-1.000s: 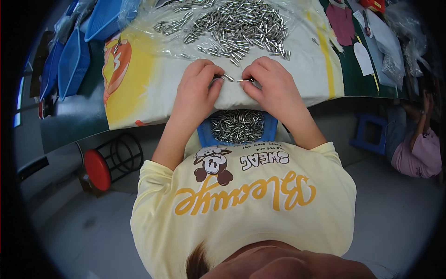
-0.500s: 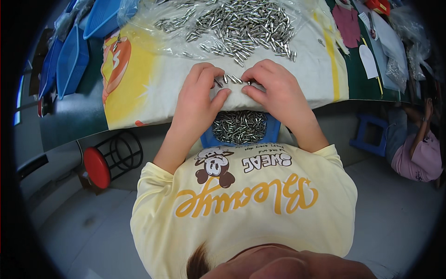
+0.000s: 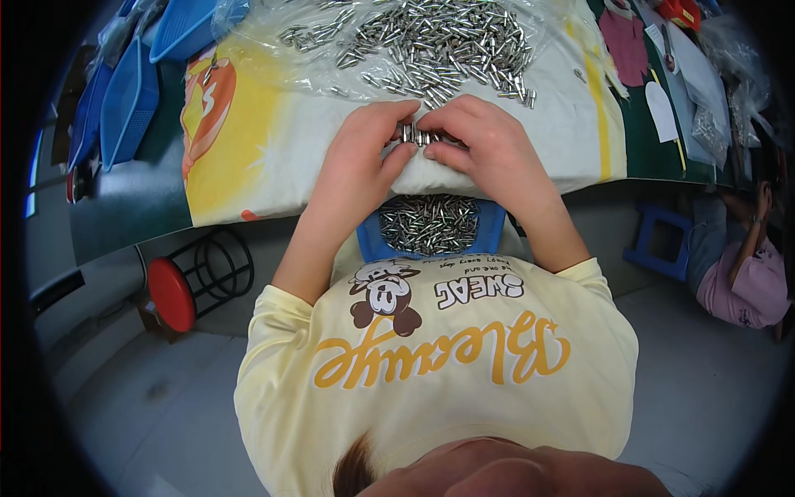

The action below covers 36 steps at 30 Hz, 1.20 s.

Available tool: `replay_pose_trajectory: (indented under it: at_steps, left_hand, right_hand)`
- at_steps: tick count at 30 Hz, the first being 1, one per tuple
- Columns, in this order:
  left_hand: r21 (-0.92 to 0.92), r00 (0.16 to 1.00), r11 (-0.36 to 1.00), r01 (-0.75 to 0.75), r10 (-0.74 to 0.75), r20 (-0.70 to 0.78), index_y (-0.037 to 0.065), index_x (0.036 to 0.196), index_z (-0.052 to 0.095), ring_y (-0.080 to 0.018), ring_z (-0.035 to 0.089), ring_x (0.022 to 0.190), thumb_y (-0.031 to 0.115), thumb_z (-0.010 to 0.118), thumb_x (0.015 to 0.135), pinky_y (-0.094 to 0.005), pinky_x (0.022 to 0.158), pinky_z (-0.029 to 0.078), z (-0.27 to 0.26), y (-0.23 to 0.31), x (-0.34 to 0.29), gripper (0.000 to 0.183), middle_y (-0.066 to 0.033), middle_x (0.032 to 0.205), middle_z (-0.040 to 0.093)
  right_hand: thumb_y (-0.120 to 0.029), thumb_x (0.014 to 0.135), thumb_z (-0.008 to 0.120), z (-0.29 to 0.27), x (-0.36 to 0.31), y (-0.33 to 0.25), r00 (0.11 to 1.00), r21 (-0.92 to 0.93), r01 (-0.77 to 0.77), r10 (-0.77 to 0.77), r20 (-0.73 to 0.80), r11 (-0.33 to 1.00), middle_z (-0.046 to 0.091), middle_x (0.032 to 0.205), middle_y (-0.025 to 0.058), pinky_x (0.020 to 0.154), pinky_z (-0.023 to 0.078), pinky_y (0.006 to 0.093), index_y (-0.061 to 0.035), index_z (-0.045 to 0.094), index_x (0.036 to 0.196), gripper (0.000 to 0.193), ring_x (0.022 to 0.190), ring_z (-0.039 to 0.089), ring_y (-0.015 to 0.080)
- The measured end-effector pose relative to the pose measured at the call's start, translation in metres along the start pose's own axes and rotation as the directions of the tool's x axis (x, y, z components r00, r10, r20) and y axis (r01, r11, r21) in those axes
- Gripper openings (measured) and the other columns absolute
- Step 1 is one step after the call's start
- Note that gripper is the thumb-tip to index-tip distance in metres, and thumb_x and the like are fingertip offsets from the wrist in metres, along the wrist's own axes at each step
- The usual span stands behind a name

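Several small shiny metal pins stand close together in a row between my two hands, over the white cloth. My left hand curls around the row's left end, thumb below and fingers above. At the other end, my right hand pinches in the same way, its thumb and forefinger against the pins. Just beyond my fingertips spreads a large heap of similar metal pins on clear plastic. Below my wrists, at the table edge, a blue bin holds many more of these pins.
A white and yellow cloth covers the green table. Blue baskets stand at the left. Paper, a pencil and plastic bags lie at the right. Below are a red stool and a blue stool; another person sits at the right.
My hands have come closer together and slightly farther from me. The pins between them, loosely spread and slanted before, are now packed tightly side by side.
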<state>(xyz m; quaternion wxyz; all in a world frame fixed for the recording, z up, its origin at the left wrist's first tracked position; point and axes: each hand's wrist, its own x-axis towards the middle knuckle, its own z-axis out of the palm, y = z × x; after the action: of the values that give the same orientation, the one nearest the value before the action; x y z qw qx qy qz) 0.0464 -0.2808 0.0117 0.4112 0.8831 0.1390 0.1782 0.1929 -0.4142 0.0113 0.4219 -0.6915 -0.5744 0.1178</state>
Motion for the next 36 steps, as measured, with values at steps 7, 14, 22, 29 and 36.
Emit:
replay_pose_trajectory:
  at_steps: [7,14,22,29,36]
  left_hand:
    - [-0.067,0.999,0.997,-0.031,0.033,0.024,0.003,0.12,0.057,-0.0304,0.057,0.097,0.001,0.067,0.079,-0.0387,0.085,0.048,0.006,0.009,-0.003,0.043,-0.0135,0.108,0.06]
    - [-0.006,0.999,0.999,-0.038,0.038,0.03,0.003,0.117,0.057,-0.0323,0.056,0.101,0.001,0.068,0.078,-0.0395,0.086,0.047,0.002,0.006,-0.007,0.041,-0.0139,0.109,0.059]
    - [0.002,1.0,1.0,0.003,-0.003,-0.001,0.004,0.122,0.054,-0.0308,0.057,0.095,0.001,0.067,0.079,-0.0385,0.082,0.048,0.005,0.012,-0.005,0.046,-0.0131,0.107,0.06]
    - [0.003,0.998,0.998,-0.062,0.062,-0.01,0.006,0.13,0.05,-0.029,0.057,0.094,-0.002,0.065,0.078,-0.0372,0.08,0.05,0.008,0.009,-0.002,0.055,-0.0115,0.103,0.06]
    - [-0.013,0.998,0.999,-0.052,0.053,0.02,0.005,0.132,0.05,-0.0278,0.057,0.093,-0.002,0.065,0.078,-0.0366,0.08,0.05,0.005,0.007,-0.003,0.056,-0.0115,0.101,0.059]
  right_hand:
    - [-0.012,0.077,0.07,-0.005,-0.012,-0.005,0.999,-0.116,0.016,-0.01,0.051,0.993,0.058,0.09,0.0071,0.075,0.049,0.0387,-0.009,0.063,0.096,0.02,0.087,0.058,0.0295]
    - [-0.008,0.078,0.068,-0.007,-0.015,-0.006,1.0,-0.05,-0.001,0.001,-0.007,0.999,0.059,0.093,0.0074,0.078,0.049,0.0385,-0.0081,0.063,0.1,0.022,0.089,0.058,0.0301]
    - [-0.01,0.079,0.068,-0.002,-0.017,-0.005,0.998,-0.139,-0.015,0.007,-0.058,0.99,0.058,0.09,0.0087,0.076,0.048,0.0399,-0.0079,0.063,0.099,0.021,0.088,0.058,0.0312]
    - [-0.013,0.077,0.072,0.001,-0.014,-0.009,0.998,-0.156,-0.013,0.003,-0.059,0.988,0.059,0.086,0.0057,0.07,0.048,0.0354,-0.0124,0.067,0.101,0.024,0.081,0.059,0.0251]
    - [-0.012,0.078,0.07,0.001,-0.01,-0.004,0.999,-0.161,0.047,-0.051,-0.018,0.986,0.057,0.087,0.0056,0.07,0.048,0.0355,-0.0123,0.067,0.097,0.02,0.082,0.058,0.0251]
